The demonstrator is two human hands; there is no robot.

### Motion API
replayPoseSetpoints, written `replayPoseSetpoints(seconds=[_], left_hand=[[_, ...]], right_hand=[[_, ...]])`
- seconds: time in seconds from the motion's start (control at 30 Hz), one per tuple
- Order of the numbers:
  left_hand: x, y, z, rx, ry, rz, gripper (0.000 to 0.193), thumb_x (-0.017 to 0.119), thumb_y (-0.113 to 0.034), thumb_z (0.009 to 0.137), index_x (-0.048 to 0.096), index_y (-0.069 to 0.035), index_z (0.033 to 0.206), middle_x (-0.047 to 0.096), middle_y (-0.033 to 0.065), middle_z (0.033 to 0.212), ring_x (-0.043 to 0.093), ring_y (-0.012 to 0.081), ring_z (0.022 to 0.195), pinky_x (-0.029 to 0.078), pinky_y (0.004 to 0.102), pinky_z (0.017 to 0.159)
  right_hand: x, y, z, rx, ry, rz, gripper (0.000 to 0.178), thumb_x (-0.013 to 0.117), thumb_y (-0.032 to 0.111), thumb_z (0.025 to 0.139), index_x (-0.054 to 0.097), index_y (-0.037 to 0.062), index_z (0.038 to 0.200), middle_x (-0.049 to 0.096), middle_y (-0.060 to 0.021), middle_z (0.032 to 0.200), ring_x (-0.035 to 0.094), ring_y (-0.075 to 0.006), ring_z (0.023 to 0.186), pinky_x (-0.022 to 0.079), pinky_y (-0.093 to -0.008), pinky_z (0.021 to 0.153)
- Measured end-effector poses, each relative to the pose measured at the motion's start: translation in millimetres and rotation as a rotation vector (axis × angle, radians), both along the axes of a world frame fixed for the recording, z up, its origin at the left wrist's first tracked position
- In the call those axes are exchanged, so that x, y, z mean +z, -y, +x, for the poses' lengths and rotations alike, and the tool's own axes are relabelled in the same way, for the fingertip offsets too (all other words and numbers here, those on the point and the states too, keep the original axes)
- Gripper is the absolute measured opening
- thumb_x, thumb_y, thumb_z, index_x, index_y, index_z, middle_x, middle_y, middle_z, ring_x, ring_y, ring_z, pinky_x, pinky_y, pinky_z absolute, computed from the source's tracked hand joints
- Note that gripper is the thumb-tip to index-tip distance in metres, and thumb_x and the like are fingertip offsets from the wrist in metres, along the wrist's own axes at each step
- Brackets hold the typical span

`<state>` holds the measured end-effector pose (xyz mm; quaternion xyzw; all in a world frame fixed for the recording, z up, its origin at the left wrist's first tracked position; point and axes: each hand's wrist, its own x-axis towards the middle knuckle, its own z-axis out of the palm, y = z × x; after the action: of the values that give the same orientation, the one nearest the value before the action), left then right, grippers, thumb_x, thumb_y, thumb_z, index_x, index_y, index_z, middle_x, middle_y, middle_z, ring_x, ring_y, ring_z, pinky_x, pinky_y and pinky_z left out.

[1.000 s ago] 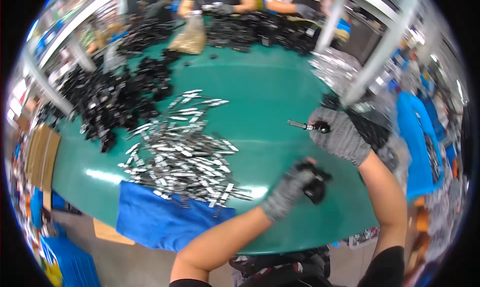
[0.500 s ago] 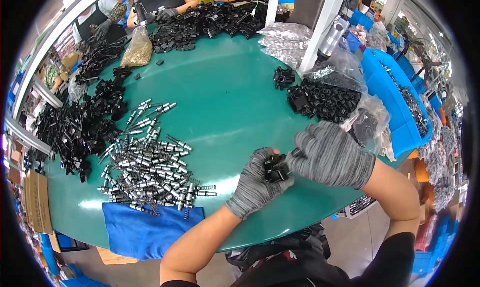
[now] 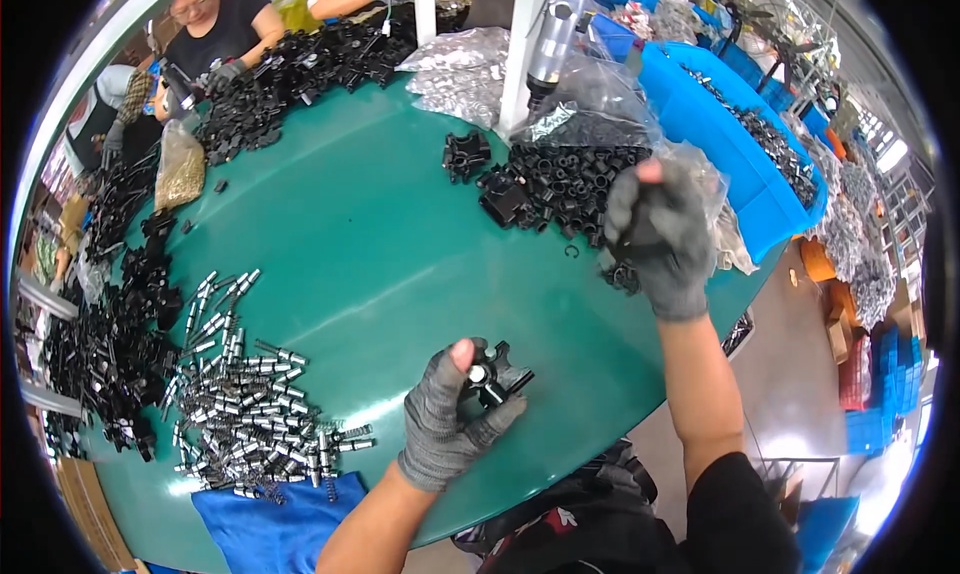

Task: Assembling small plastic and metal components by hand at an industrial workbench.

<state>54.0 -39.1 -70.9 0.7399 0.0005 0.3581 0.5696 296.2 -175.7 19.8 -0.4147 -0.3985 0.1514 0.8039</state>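
Observation:
My left hand (image 3: 445, 414), in a grey knitted glove with a bare thumb tip, is closed around a black plastic fitting (image 3: 512, 376). The fitting has several short arms, and a round silvery metal end (image 3: 477, 373) shows beside my thumb. At the right, my right hand (image 3: 660, 239), also gloved, is raised at the edge of a pile of small black ring-shaped parts (image 3: 570, 179). Its fingers are curled, with something dark among them that I cannot make out. A small open ring (image 3: 571, 251) lies on the table just left of that hand.
Metal pins with springs (image 3: 250, 409) are heaped on the green table (image 3: 350, 254), beside a blue cloth (image 3: 285, 519). Black parts (image 3: 110, 354) are piled along the left edge. A blue bin (image 3: 720, 144) and a hanging power tool (image 3: 555, 44) stand right. Co-workers sit across.
My right hand has left the fitting and moved up and right to the black rings. The left hand still holds the fitting, now turned so a metal end shows. The view has shifted right.

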Motion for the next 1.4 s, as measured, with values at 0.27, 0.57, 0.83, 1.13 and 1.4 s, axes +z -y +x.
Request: replayPoseSetpoints(seconds=[0.27, 0.57, 0.83, 1.13, 1.4], left_hand=[[-5, 3, -7, -0.024, -0.031, 0.121, 0.093, 0.08, -0.003, 0.075, 0.032, -0.028, 0.15, 0.054, 0.0188, 0.124, 0.065, 0.0308, 0.103, 0.056, 0.0382, 0.08], [13, 0, -4, 0.0, -0.082, 0.256, 0.081, 0.083, -0.006, 0.071, 0.045, -0.022, 0.142, 0.058, 0.0205, 0.119, 0.066, 0.0318, 0.1, 0.057, 0.0381, 0.078], [7, 5, -4, -0.068, -0.101, 0.114, 0.082, 0.086, -0.008, 0.068, 0.044, -0.014, 0.139, 0.059, 0.018, 0.118, 0.064, 0.0272, 0.103, 0.054, 0.0364, 0.086], [0, 11, -13, -0.138, -0.36, -0.183, 0.083, 0.09, -0.009, 0.064, 0.041, -0.007, 0.131, 0.06, 0.013, 0.116, 0.062, 0.0223, 0.105, 0.051, 0.0366, 0.092], [5, 7, -8, -0.135, -0.401, -0.276, 0.075, 0.088, -0.005, 0.063, 0.045, -0.008, 0.124, 0.06, 0.0123, 0.115, 0.061, 0.0217, 0.108, 0.053, 0.0364, 0.092]], right_hand=[[-40, -20, 39, -0.014, -0.024, -0.048, 0.04, 0.066, 0.028, 0.086, 0.056, 0.0097, 0.121, 0.058, -0.0072, 0.099, 0.056, -0.016, 0.083, 0.049, -0.0285, 0.067], [-45, -21, 25, 0.069, -0.082, -0.018, 0.026, 0.061, 0.02, 0.088, 0.057, 0.0083, 0.11, 0.054, -0.0062, 0.085, 0.052, -0.0144, 0.072, 0.045, -0.027, 0.06], [-40, -18, 17, 0.038, -0.166, 0.108, 0.033, 0.061, 0.028, 0.092, 0.057, 0.0071, 0.117, 0.057, -0.0085, 0.086, 0.055, -0.0154, 0.071, 0.047, -0.0265, 0.059], [-51, -18, 23, 0.035, -0.17, 0.093, 0.04, 0.06, 0.031, 0.091, 0.054, 0.004, 0.12, 0.055, -0.0124, 0.091, 0.054, -0.019, 0.078, 0.048, -0.0306, 0.063], [-51, -23, 18, 0.016, -0.156, 0.077, 0.033, 0.061, 0.027, 0.091, 0.057, 0.0074, 0.118, 0.059, -0.0081, 0.088, 0.058, -0.0163, 0.074, 0.05, -0.0285, 0.062]])
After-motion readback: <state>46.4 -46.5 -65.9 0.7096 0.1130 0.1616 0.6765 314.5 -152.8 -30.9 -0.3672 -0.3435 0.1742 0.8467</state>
